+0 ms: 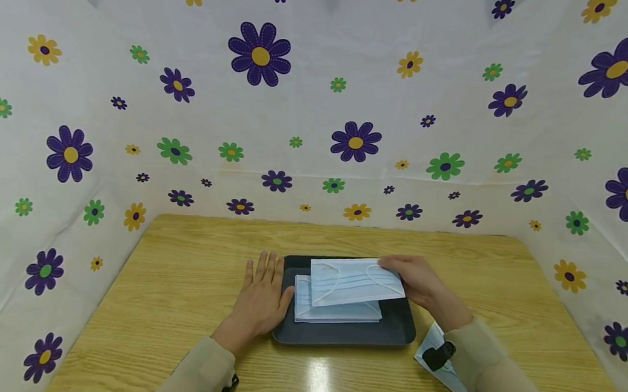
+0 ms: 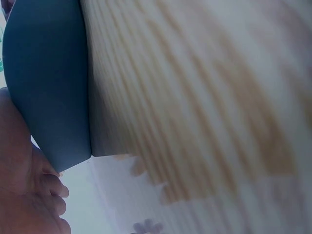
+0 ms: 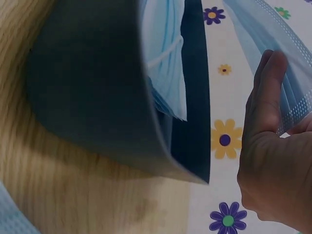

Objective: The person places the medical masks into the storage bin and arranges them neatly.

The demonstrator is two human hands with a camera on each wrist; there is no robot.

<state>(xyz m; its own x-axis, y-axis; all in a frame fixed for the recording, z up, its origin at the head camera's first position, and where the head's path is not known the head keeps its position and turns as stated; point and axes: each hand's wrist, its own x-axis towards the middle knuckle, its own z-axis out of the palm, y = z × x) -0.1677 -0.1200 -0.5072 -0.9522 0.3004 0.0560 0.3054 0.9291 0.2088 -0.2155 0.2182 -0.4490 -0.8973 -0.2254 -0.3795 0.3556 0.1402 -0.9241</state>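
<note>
My right hand (image 1: 417, 282) pinches a light blue pleated face mask (image 1: 354, 282) by its right end and holds it above the dark grey tray (image 1: 337, 338). In the right wrist view the thumb and fingers (image 3: 270, 92) grip that mask (image 3: 292, 58) at its edge, apart from the tray. Beneath it, a stack of face masks (image 1: 338, 315) lies in the tray, partly covered by the held one. With fingers straight, my left hand (image 1: 260, 298) rests against the tray's left side. In the left wrist view that hand (image 2: 24, 170) is beside the tray wall (image 2: 48, 83).
Another face mask (image 1: 462, 382) lies on the wooden table (image 1: 188, 272) at the right, partly under my right forearm. Flower-printed white cloth (image 1: 309, 110) hangs behind the table and along both sides. Each wrist wears a dark band.
</note>
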